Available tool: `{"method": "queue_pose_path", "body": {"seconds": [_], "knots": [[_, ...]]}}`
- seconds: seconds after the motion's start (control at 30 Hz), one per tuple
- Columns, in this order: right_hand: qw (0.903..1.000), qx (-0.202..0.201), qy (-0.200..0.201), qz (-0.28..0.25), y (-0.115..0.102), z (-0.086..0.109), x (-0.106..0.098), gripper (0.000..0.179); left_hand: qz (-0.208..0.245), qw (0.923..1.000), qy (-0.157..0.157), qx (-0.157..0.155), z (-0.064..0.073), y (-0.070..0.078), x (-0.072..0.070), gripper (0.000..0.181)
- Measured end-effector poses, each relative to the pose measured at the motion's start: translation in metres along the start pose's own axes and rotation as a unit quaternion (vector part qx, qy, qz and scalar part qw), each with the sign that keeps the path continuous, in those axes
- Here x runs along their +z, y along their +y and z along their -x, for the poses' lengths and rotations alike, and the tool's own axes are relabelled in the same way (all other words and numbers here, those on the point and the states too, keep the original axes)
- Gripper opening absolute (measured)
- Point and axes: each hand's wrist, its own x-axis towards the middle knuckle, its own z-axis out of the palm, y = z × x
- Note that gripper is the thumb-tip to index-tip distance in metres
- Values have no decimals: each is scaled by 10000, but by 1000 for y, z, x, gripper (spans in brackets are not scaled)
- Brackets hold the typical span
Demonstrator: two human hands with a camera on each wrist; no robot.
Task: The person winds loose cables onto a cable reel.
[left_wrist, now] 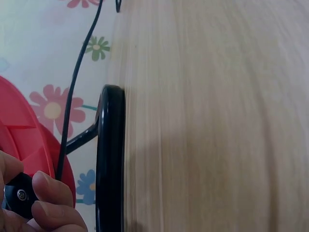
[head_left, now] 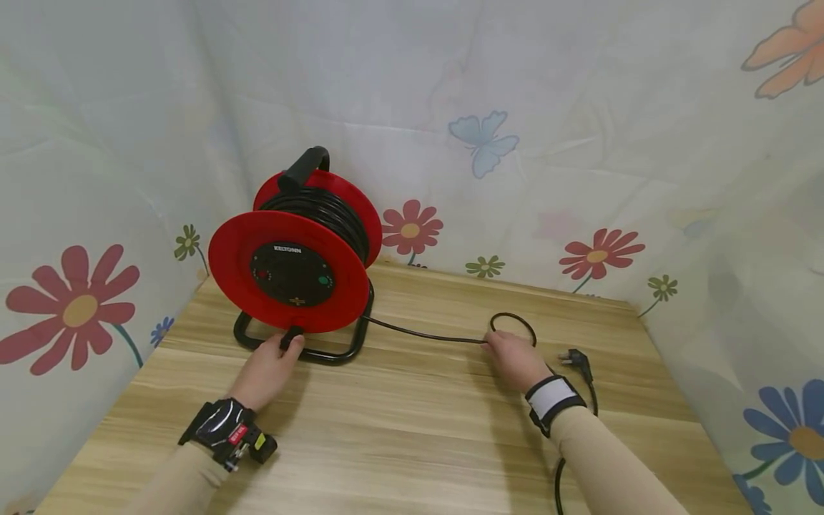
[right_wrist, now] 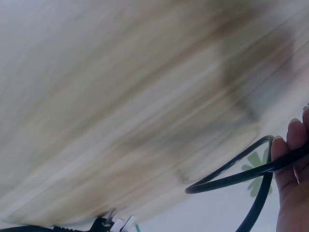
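A red cable reel (head_left: 347, 286) wound with black cable stands on its black tube frame at the left of the table. My left hand (head_left: 267, 368) grips the black crank knob (head_left: 292, 336) at the bottom of the reel's front disc; in the left wrist view the fingers (left_wrist: 50, 188) curl round the knob (left_wrist: 20, 194). To the right, my right hand (head_left: 515, 357) holds the black cable (head_left: 425, 335), which runs from the reel to its fingers. Past that hand the cable makes a small loop (head_left: 515, 315). In the right wrist view the cable (right_wrist: 231, 180) crosses the fingers.
A black plug (head_left: 579, 363) with metal pins lies right of my right wrist, its cord running down under the forearm. The wooden table (head_left: 399, 429) meets a flower-printed sheet (head_left: 412, 143) at the back and sides. The reel's black handle (head_left: 305, 170) sticks up on top.
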Motion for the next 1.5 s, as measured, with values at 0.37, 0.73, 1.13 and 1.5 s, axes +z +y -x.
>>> {"method": "queue_pose_path", "body": {"seconds": [0.37, 0.73, 1.13, 1.5], "knots": [[10000, -9, 34, -33, -16, -12, 13, 13, 240, 9992, 83, -321, 1, -8, -11, 50], [9998, -172, -25, -85, -32, -23, 20, 12, 825, 9942, 194, -664, -2, -18, -22, 52], [9996, -170, -205, -115, -55, -38, 21, 14, 1230, 9857, 530, -1027, 0, -18, -39, 53], [9995, -116, -273, 83, -73, -53, 19, 17, 1463, 9728, 1330, -1210, -2, -14, -53, 57]]}}
